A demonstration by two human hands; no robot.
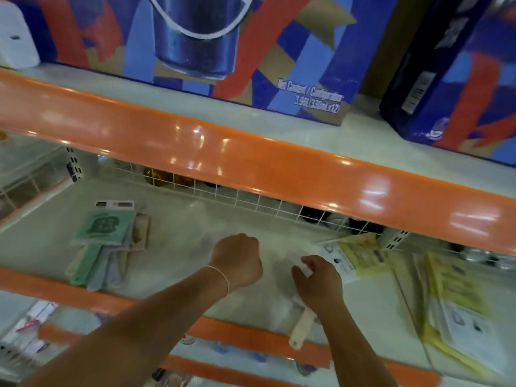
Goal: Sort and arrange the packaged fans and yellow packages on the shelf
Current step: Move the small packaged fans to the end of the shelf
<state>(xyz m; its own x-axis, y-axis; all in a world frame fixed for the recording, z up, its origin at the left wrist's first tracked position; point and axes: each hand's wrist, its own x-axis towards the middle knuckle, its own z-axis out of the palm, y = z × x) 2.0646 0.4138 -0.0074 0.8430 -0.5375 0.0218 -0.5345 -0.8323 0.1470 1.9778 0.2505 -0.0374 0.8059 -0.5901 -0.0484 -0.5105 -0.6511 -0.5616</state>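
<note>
Shelf point(181, 219): pale deck, orange front lip, white wire grid at the back.

Fans point(107, 241): packaged stack at the deck's left, green one on top, handles toward the front edge.

Yellow packages point(363, 255): one at back right under the upper shelf; more point(458, 305) overlapping along the right side.

Left hand point(237, 261): mid-deck, fingers curled under, thin band at the wrist; whether the grip holds anything cannot be told.

Right hand point(318, 280): just right of the left, grip closed on a clear-wrapped white fan point(300, 328), blurred, whose handle overhangs the front lip.

Upper shelf: blue-and-red boxes point(223, 46).
</note>
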